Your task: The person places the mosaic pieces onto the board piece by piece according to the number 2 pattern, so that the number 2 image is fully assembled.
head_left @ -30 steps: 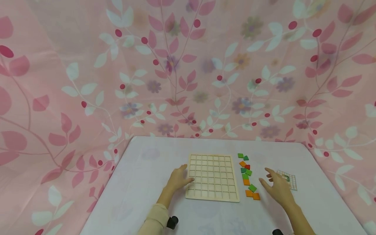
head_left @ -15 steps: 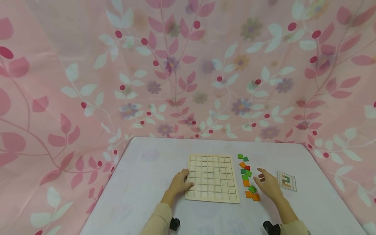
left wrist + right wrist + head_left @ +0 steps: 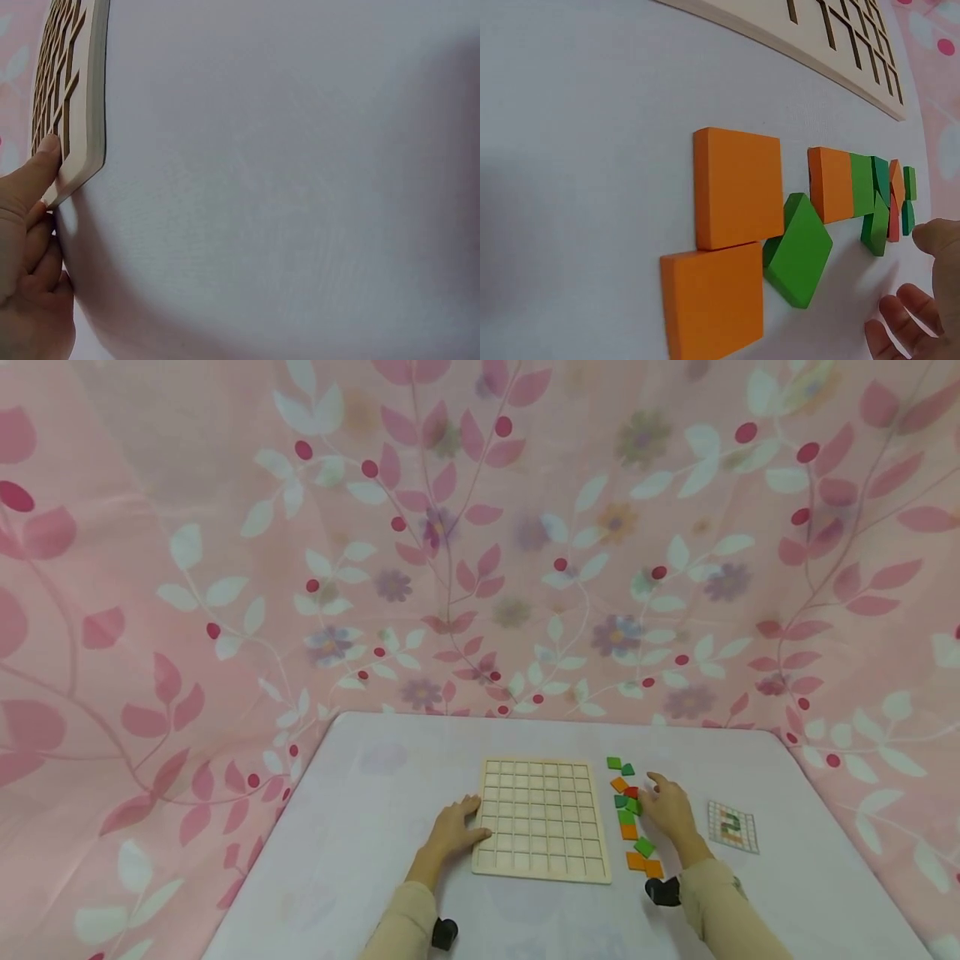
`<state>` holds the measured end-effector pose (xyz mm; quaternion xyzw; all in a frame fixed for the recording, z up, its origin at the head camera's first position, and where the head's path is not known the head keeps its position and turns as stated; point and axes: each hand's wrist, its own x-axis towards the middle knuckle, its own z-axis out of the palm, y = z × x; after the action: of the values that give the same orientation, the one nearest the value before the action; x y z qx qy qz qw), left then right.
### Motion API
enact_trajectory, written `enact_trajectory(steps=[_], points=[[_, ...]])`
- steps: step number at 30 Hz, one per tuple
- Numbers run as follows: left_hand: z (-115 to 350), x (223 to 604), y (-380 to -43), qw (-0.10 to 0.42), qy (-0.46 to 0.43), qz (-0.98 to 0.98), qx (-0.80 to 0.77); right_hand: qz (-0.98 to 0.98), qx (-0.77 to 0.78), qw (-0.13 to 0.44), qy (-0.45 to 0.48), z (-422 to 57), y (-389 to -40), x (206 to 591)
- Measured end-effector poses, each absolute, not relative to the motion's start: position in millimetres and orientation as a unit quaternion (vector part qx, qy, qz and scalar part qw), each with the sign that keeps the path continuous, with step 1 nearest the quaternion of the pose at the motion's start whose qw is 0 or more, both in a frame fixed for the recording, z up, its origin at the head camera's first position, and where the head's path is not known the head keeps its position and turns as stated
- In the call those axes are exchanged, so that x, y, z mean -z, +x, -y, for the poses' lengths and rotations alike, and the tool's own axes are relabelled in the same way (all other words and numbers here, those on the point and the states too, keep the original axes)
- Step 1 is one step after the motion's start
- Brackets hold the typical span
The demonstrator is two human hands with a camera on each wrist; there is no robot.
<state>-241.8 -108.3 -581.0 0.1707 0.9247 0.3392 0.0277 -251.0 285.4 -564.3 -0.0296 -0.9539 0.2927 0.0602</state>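
Note:
A square wooden grid board (image 3: 542,820) lies flat on the table. At its left edge is my left hand (image 3: 452,828), holding the frame. In the left wrist view, the thumb (image 3: 46,154) lies on top of the board's rim and the other fingers curl at its side. My right hand (image 3: 670,812) hovers at the column of coloured tiles, near a red tile (image 3: 631,792) and a green tile (image 3: 633,807). Its fingers are loosely bent with nothing between them. Orange tiles (image 3: 739,187) and a green tile (image 3: 800,251) lie closer to the right wrist camera.
A small card (image 3: 732,827) printed with a coloured grid pattern lies right of my right hand. More green tiles (image 3: 614,762) sit at the column's far end. A white cloth covers the table (image 3: 375,827); a pink floral curtain (image 3: 465,568) hangs behind it.
My right hand has moved left and away from me, from beside the card to the tiles, uncovering the card. My left hand has settled onto the board's left edge.

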Motion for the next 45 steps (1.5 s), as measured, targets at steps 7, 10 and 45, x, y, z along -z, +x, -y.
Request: enact_trajectory(steps=[7,10,45], points=[[108,585,-240,0.053,0.153,-0.911,-0.378,0.957,-0.282,0.069,-0.024,-277,-266,566],[108,587,-241,0.048,0.151,-0.91,-0.382,0.958,-0.283,0.039,-0.032,-271,-275,564],[111,591,-242,0.035,0.146,-0.892,-0.427,0.985,-0.17,-0.027,0.027,-267,-291,558]])
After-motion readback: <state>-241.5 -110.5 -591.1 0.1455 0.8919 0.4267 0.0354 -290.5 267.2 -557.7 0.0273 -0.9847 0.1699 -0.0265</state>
